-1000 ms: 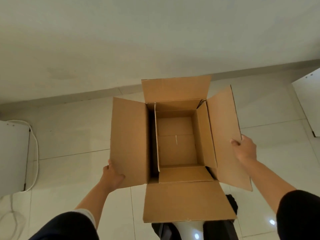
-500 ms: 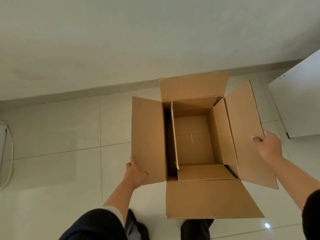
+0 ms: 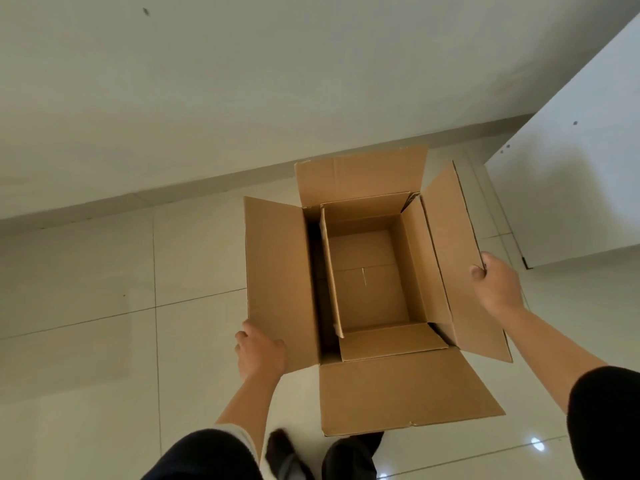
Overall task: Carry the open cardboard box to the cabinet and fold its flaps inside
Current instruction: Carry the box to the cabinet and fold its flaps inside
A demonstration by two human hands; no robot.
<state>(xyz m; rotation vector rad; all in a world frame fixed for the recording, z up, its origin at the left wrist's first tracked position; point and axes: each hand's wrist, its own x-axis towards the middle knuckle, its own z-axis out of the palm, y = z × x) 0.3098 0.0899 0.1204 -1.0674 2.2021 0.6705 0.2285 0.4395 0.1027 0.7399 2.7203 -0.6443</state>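
The open cardboard box [image 3: 367, 278] is held above the tiled floor [image 3: 104, 306], all 4 flaps spread outward. The left hand [image 3: 260, 351] grips the left flap's near corner; the right hand [image 3: 497, 284] pinches the right flap's edge. A white cabinet [image 3: 575, 188], probably, stands at right.

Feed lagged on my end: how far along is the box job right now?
Done: the cardboard box is lifted, open and empty. In hand: the left hand and right hand each grip an outer side flap, carrying it over the tiled floor, with the white cabinet at right. Left: reach the cabinet and fold the flaps inside; all four are spread outward.
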